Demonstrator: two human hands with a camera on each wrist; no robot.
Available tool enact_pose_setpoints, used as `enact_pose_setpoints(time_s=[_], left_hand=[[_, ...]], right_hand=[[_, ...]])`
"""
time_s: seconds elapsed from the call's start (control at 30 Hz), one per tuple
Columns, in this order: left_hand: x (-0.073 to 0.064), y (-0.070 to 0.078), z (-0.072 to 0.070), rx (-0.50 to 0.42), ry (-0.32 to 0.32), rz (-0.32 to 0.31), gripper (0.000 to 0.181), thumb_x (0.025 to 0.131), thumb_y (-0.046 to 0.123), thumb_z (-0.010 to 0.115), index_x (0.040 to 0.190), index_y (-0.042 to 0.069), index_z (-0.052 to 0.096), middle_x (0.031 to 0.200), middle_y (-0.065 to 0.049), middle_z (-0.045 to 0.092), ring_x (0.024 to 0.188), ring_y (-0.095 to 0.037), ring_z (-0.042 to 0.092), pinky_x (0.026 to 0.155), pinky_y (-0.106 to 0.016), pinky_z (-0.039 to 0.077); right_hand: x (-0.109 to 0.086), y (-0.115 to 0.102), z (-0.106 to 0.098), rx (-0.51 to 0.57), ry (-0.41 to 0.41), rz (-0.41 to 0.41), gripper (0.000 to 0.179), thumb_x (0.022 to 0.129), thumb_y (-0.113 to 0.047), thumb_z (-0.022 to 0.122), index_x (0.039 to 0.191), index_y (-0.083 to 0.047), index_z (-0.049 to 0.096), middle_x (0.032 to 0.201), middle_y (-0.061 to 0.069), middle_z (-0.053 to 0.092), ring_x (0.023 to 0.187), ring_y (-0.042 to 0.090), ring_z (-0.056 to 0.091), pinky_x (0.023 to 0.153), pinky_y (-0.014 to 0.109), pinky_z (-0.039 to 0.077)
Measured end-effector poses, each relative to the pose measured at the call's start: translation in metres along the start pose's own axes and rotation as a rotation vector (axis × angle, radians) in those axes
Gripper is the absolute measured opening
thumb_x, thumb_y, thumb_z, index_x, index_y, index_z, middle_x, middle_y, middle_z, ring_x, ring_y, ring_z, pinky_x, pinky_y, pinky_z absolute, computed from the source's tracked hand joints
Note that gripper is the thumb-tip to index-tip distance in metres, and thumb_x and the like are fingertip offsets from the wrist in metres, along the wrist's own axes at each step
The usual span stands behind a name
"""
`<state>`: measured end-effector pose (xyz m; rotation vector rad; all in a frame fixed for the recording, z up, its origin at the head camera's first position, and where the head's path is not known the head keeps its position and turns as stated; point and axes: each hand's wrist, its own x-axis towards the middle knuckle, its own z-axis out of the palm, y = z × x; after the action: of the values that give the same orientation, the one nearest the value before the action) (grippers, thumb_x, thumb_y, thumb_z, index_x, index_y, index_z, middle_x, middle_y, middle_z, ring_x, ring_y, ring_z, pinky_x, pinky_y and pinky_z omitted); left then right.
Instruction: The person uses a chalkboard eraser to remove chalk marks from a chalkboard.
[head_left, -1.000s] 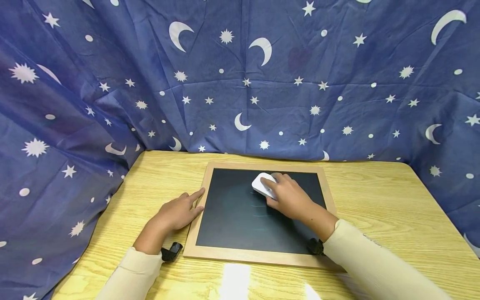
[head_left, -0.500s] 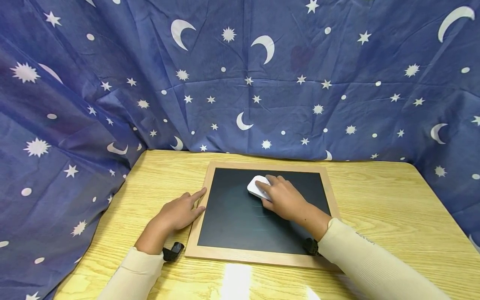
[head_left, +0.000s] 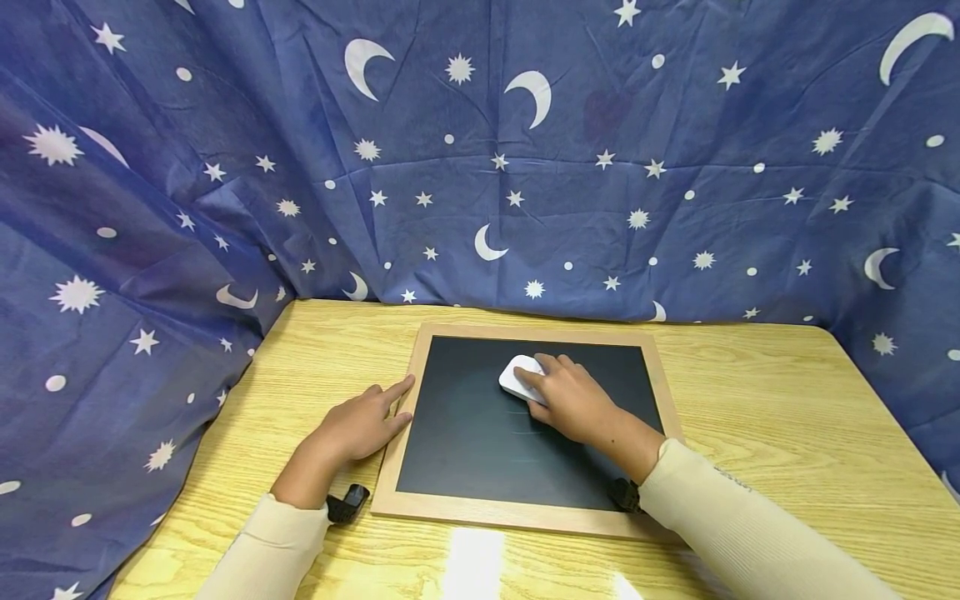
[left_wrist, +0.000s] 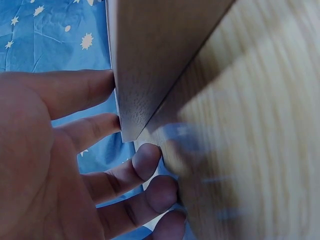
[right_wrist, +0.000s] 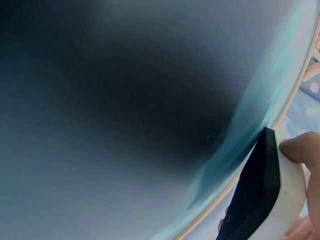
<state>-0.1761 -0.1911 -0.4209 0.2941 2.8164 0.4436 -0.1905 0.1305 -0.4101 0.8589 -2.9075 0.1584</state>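
Observation:
A blackboard [head_left: 465,417] in a light wooden frame lies flat on the table. My right hand [head_left: 573,402] grips a white eraser [head_left: 519,377] over the upper middle of the board. In the right wrist view the eraser [right_wrist: 287,200] shows a black felt pad [right_wrist: 255,187] facing the board, with the thumb [right_wrist: 300,147] on its white back. My left hand [head_left: 358,425] touches the left side of the wooden frame [left_wrist: 150,60] with thumb and index fingertip. Its other fingers [left_wrist: 162,192] are loosely bent toward the table.
Faint chalk lines [head_left: 525,433] run across the middle of the board. The yellow wooden table [head_left: 787,433] extends to both sides. A blue curtain [head_left: 420,108] with moons and stars hangs behind it and along the left and right.
My right hand has shifted the eraser slightly left and toward me, then a little back right. The left hand stays at the frame.

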Motion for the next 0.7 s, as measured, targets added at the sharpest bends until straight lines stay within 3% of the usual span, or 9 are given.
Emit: enact_pose_setpoints(time_s=[0.7], left_hand=[[0.002, -0.002, 0.001, 0.01, -0.006, -0.002, 0.061, 0.102, 0.04, 0.055, 0.158, 0.029, 0.033, 0.109, -0.012, 0.059, 0.072, -0.02, 0.054, 0.061, -0.037, 0.044]], right_hand=[[-0.042, 0.033, -0.008, -0.027, 0.046, 0.023, 0.05, 0.088, -0.023, 0.077, 0.136, -0.013, 0.064, 0.129, 0.026, 0.061, 0.106, 0.042, 0.062, 0.088, 0.056, 0.053]])
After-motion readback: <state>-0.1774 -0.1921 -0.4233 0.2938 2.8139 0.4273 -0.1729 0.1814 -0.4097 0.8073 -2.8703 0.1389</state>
